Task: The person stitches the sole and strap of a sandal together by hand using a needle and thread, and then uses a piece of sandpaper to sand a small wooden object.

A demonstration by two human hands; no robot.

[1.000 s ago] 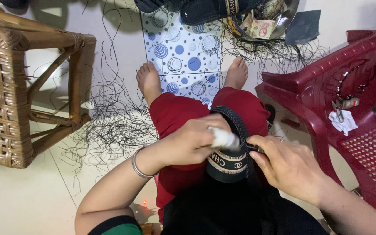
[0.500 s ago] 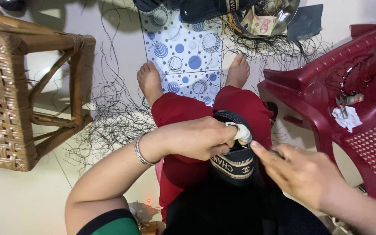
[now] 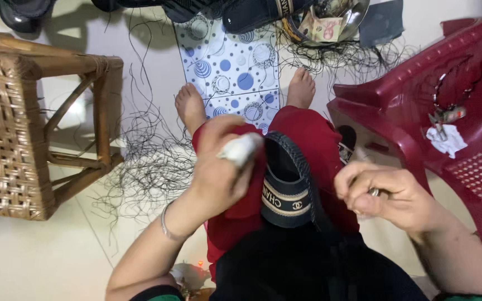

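Left hand (image 3: 218,167) is gripping a dark sandal (image 3: 285,184) with a tan band label; right hand (image 3: 391,195) is closing on something small.

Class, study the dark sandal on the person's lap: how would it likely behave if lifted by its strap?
The sandal would probably hang without collapsing, since its wide woven strap arches upward by itself. It looks light, resting on the red-clad lap with neither hand clearly supporting it. Its flat sole makes rolling unlikely.

Left hand (image 3: 221,167) raised over the lap, fingers curled, one fingertip wrapped in white, bangle at the wrist, right hand (image 3: 389,192) out to the side, fingers pinched closed, bare feet forward
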